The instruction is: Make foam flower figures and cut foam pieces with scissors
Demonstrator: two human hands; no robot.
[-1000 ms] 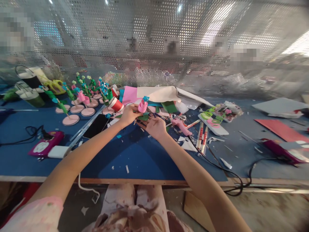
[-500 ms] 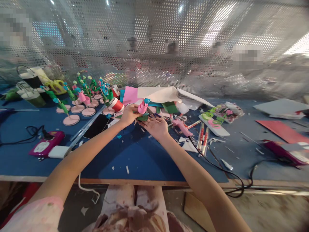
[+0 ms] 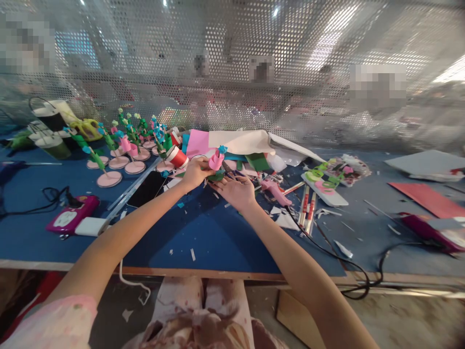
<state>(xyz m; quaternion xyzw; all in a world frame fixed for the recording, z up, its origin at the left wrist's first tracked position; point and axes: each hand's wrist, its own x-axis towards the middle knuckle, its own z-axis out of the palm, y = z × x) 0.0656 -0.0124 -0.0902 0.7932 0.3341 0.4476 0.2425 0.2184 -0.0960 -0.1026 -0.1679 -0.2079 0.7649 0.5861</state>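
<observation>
My left hand point(image 3: 198, 173) is closed around a pink paper piece curled into a roll, with a blue paper bloom on top, forming a small paper flower point(image 3: 217, 160). Just below the pink roll shows a green paper leaf point(image 3: 216, 176). My right hand point(image 3: 238, 192) is turned palm up beside it, fingers stretched out and reaching under the leaf; whether the fingertips bear any weight is hidden. Close to the right hand lies a pink glue gun point(image 3: 276, 191) with a black cord.
Finished paper flowers on round pink bases point(image 3: 109, 179) stand at the left. Nearby are a red-and-white paper cup point(image 3: 177, 157), a black phone point(image 3: 147, 188) and a magenta power socket point(image 3: 72, 213). Coloured sheets point(image 3: 236, 140) lie behind, before a perforated metal screen point(image 3: 232, 97). Paper scraps point(image 3: 286, 220) are scattered rightward.
The view has shifted slightly, so things appear a little further right. Both hands stay around the flower in nearly the same pose.
</observation>
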